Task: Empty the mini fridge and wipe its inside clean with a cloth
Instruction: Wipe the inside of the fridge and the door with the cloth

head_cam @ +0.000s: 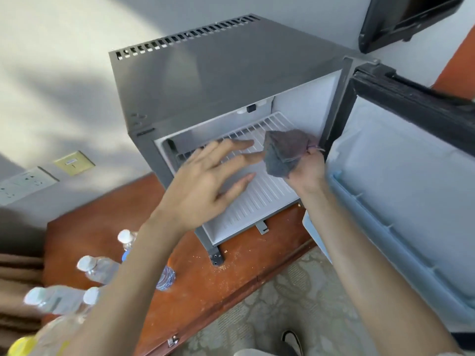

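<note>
The grey mini fridge [226, 80] stands on a red-brown wooden surface with its door [401, 176] swung open to the right. Its white inside shows a wire shelf [257, 129] and a ribbed floor [259, 199]; nothing stands in it. My left hand [205, 183] hovers in front of the opening with its fingers spread and straight, holding nothing. My right hand [308, 168] grips a bunched grey-purple cloth [285, 152] at the right side of the opening, close to the shelf's front edge.
Several plastic water bottles [100, 268] lie and stand on the wooden surface [205, 286] to the lower left. Wall sockets [25, 183] sit on the left wall. A dark object [401, 19] hangs at top right. Patterned carpet [295, 304] lies below.
</note>
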`<state>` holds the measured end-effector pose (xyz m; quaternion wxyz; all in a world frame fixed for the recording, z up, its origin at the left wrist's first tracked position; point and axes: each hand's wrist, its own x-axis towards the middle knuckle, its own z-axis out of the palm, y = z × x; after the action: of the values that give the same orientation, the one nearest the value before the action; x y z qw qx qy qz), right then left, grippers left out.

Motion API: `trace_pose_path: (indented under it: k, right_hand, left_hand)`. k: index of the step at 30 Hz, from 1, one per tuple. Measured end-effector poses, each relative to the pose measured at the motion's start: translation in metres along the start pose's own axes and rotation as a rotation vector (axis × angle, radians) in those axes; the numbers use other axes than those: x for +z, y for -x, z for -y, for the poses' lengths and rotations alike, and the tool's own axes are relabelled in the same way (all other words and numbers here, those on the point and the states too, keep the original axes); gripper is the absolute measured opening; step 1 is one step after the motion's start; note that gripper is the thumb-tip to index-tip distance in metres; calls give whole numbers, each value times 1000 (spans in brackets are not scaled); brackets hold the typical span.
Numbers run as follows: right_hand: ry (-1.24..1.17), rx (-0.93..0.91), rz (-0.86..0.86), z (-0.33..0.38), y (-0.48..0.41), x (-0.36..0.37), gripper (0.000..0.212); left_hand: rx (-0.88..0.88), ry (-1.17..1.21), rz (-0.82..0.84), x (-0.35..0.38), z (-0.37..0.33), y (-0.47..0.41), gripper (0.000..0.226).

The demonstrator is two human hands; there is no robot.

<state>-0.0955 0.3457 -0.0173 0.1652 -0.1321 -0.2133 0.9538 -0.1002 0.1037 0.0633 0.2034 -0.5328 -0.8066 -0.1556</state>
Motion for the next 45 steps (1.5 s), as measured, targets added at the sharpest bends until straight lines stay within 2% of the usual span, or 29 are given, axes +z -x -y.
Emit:
trace_pose_path:
  k: [1,3,5,8,9,10,12,14,16,19,21,25,27,31,35,39,42,45]
  right_hand:
    - [74,-33,-11,4,-11,1,27]
    - [405,-85,-58,8,-36,14,24]
    - [922,-304,-81,1,-61,18,45]
    - [1986,-776,106,-19,-94,-6,51]
    - [2175,-801,96,-23,-102,-13,53]
    - [2267,-726,58,-25,-102,-15,58]
    - [2324,-607,12,-28,-97,-13,67]
    - [2341,-679,1,-33,-83,-15,68]
    - [2330,-667,22,-44,-65,-14,67]
    - [2336,-604,19,-66,-60,-5,69]
    - [2352,-544,33,-69,-73,11,67]
    - [2385,-345,108,-61,-92,33,65]
    - [2398,-365,133,-61,-80,31,63]
    - [2393,-541,191,-65,-34,8,53]
    - [2307,-499,234,-74,-43,18,53]
    - [2346,-458,305,-68,-91,35,57]
    - [2399,-425,188,-54,-100,25,56]
    - [2333,-553,100,-49,-83,9,61]
  left_hand:
    - [-10,28,45,14,2,7,38]
    - [-38,31,124,36,10,22,36]
    - [-40,-34,164,53,17,34,36]
    - [-1,-260,201,61,31,52,39]
    - [6,-316,208,59,36,59,39]
    - [10,-348,195,56,41,66,37]
    - [8,-369,112,48,44,83,31]
    - [-15,-400,19,40,39,97,29]
    - [-84,-436,-124,30,33,101,30]
    - [-246,-369,-385,8,31,88,54]
    - [-286,-337,-474,-9,32,71,61]
    - [-369,-285,-386,-31,42,35,57]
    - [-386,-261,-329,-31,48,25,54]
    - [-404,-251,-353,-25,48,19,50]
    - [-442,-253,-367,-22,42,16,54]
    - [-459,-211,-345,-25,40,17,52]
    - [-462,-212,-321,-28,40,19,54]
    - [-465,-201,-313,-29,40,19,56]
